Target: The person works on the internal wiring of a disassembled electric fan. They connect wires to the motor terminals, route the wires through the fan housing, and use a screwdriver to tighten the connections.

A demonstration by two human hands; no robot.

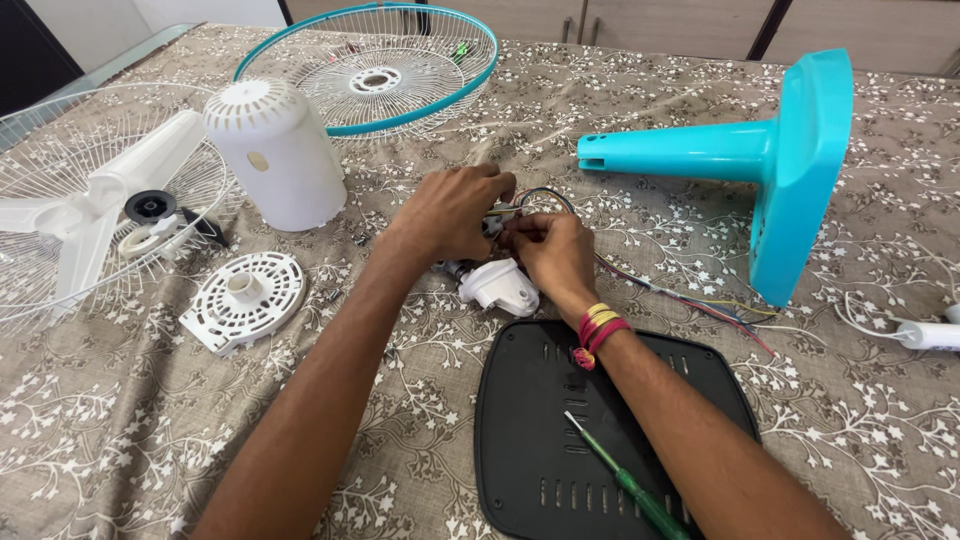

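Note:
My left hand (pixel 450 212) and my right hand (pixel 550 252) meet at the middle of the table, both closed on a small fan motor assembly (pixel 500 222) with dark wires looping over it. A white plastic neck piece (pixel 500 287) of that assembly rests on the cloth just below my fingers. Coloured wires (pixel 680 298) trail from it to the right, toward the turquoise fan base (pixel 790 160) lying on its side. My right wrist wears red and yellow thread bands.
A black slotted plate (pixel 545 440) lies near me with a green-handled screwdriver (pixel 625 482) on it. A white motor cover (pixel 277 150), round white vented disc (pixel 245 297), white blade on a wire grill (pixel 90 200) and turquoise-rimmed grill (pixel 375 70) sit left and back. A white cable plug (pixel 925 333) lies right.

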